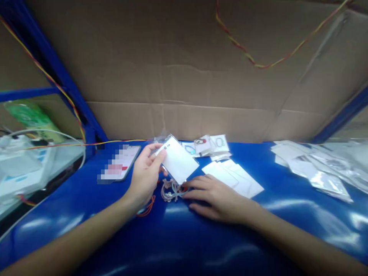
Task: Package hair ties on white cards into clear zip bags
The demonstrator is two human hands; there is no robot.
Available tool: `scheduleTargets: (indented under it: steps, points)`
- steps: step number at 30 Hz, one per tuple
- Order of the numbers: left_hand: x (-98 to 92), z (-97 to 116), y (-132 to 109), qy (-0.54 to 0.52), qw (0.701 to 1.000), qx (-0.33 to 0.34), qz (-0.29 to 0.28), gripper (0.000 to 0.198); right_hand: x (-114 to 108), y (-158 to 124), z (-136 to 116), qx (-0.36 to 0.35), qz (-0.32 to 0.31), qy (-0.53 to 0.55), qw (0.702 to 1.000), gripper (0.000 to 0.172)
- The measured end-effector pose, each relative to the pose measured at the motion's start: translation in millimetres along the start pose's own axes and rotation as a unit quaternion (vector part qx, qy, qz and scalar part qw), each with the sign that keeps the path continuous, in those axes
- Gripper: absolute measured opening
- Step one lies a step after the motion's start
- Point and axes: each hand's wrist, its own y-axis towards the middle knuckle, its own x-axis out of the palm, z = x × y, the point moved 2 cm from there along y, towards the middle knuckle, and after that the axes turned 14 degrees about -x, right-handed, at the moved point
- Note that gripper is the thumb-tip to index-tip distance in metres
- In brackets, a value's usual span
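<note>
Between thumb and fingers, my left hand (146, 170) holds a white card (179, 161) tilted above the blue table; a dark edge shows along its rim. My right hand (218, 199) rests palm down just right of the card, fingers stretched out and slightly apart. Its fingertips reach a small pile of beaded bracelets (170, 191), pale and pinkish; whether they touch it I cannot tell for sure. Orange cord loops (148, 207) lie below my left wrist. Several blank white cards (232, 178) lie behind my right hand.
Small bagged bracelets on cards (220, 143) lie at the back by the cardboard wall (186, 76). A phone (120, 163) is at left. More clear-bagged packs (316, 165) spread at right. Blue frame posts (66, 76) and a red-yellow wire (244, 51) border the space.
</note>
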Motion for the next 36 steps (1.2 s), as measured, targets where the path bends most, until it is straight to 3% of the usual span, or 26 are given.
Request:
scheduleTargets:
  steps: [13, 18, 23, 26, 28, 32, 36]
  points:
    - [1.5, 0, -1, -0.005, 1.000, -0.009, 0.001, 0.027, -5, -1, 0, -0.008, 0.036, -0.005, 0.999, 0.029]
    - [3.4, 4, -4, -0.007, 1.000, -0.019, -0.006, 0.028, -9, -7, 11, -0.008, 0.161, -0.003, 0.987, 0.023]
    - [3.5, 5, -9, 0.014, 0.999, -0.031, -0.029, 0.028, -19, -18, 28, 0.094, 0.325, 0.049, 0.940, 0.014]
    - [5.0, 4, -14, 0.058, 0.995, -0.043, -0.074, 0.026, -25, -21, 34, 0.170, 0.407, 0.143, 0.886, 0.030]
    - [7.5, 4, -19, 0.106, 0.987, -0.042, -0.115, 0.024, -30, -21, 35, 0.196, 0.454, 0.203, 0.845, 0.033]
    - [14.1, 4, -29, 0.208, 0.964, 0.008, -0.164, 0.015, -39, -19, 31, 0.190, 0.499, 0.217, 0.817, 0.016]
    - [18.2, 0, -35, 0.267, 0.946, 0.044, -0.177, 0.013, -43, -18, 27, 0.184, 0.520, 0.238, 0.800, 0.017]
